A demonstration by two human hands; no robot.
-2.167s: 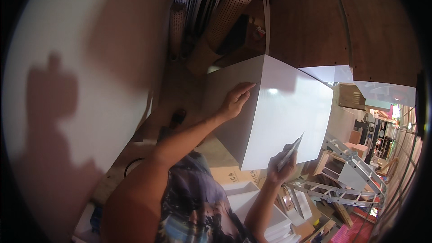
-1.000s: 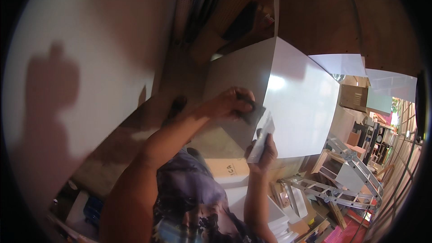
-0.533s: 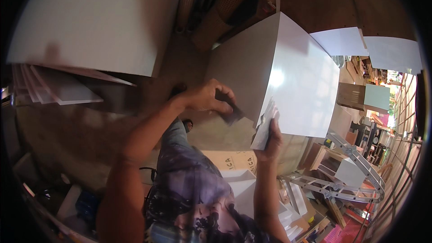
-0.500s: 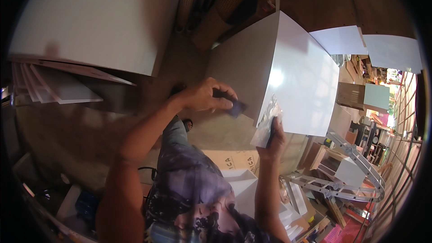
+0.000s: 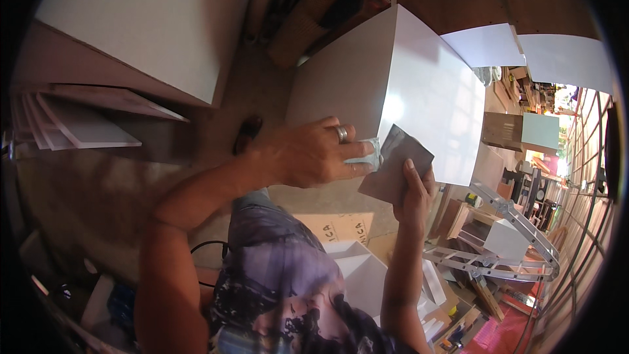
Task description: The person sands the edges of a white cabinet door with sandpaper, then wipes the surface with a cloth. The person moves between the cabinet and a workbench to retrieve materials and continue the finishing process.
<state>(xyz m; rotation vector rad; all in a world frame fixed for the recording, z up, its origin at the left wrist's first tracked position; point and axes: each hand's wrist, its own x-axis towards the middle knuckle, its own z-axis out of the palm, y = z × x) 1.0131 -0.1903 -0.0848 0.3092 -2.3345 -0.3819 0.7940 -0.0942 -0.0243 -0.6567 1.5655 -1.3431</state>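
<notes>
My left hand (image 5: 320,152), wearing a silver ring, is closed on a small pale grey-green piece (image 5: 367,149), perhaps smeared with paste. My right hand (image 5: 415,190) grips a thin dark grey square sheet (image 5: 396,164), thumb on its face, just right of the left hand; I cannot tell whether the two pieces touch. Both hands are in front of a large glossy white box (image 5: 442,98), its left side shaded. My shoe (image 5: 247,134) shows beyond the left hand.
White panels (image 5: 134,23) stand at upper left above fanned boards (image 5: 88,131). Rolled cane webbing (image 5: 295,39) lies behind the box. An aluminium folding ladder (image 5: 521,223) is at right. Open white boxes (image 5: 357,272) and cardboard (image 5: 344,226) are below. A wire grille (image 5: 586,177) runs along the right.
My left hand has moved right toward the sheet in my right hand, which now shows a dark face instead of a shiny one. The view has shifted, showing more boards at left.
</notes>
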